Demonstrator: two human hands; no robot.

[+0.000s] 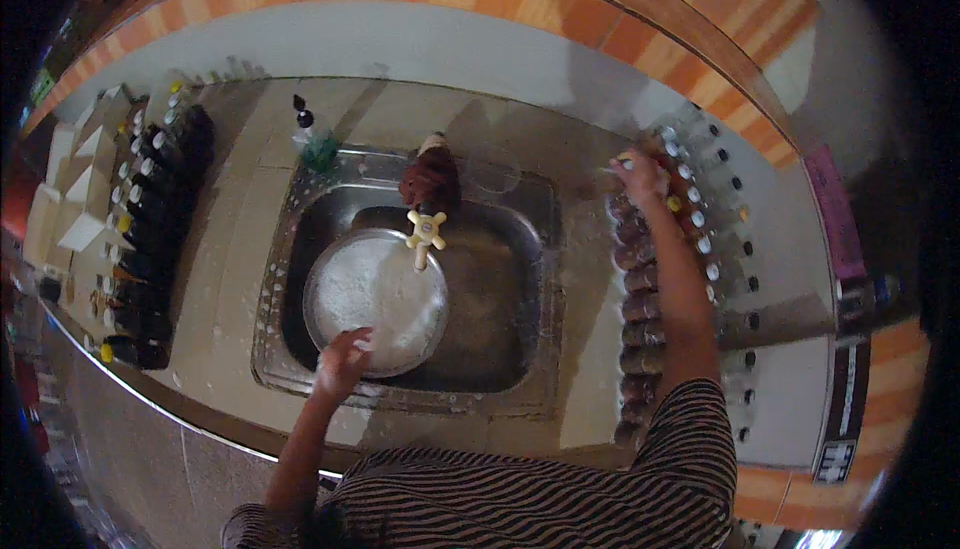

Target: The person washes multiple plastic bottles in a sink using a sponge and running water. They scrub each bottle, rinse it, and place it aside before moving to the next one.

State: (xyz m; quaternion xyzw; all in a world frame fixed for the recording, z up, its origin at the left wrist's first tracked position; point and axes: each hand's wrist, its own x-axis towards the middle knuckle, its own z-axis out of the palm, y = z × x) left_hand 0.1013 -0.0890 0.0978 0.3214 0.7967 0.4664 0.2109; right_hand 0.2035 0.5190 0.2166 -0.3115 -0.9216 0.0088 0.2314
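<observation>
A round metal basin (345,279) of cloudy liquid sits in the left part of the steel sink (491,391). My left hand (345,365) is over the basin's near rim, fingers curled; a small whitish thing shows at its fingertips, too blurred to name. On the right, my right hand (641,177) reaches to the far end of the rows of bottles, with something small and pale at its fingertips. Dark reddish glass bottles (637,305) lie along the counter below that hand. The tap has a cream cross-shaped handle (426,229) and a dark red cloth (431,177) wrapped around its body.
Dark bottles with white and yellow caps (146,166) stand at the left, beside open cardboard boxes (82,196). A pump bottle (303,117) and a green scrubbing pad (320,153) are by the sink's far left corner. More capped bottles (697,219) line the right wall.
</observation>
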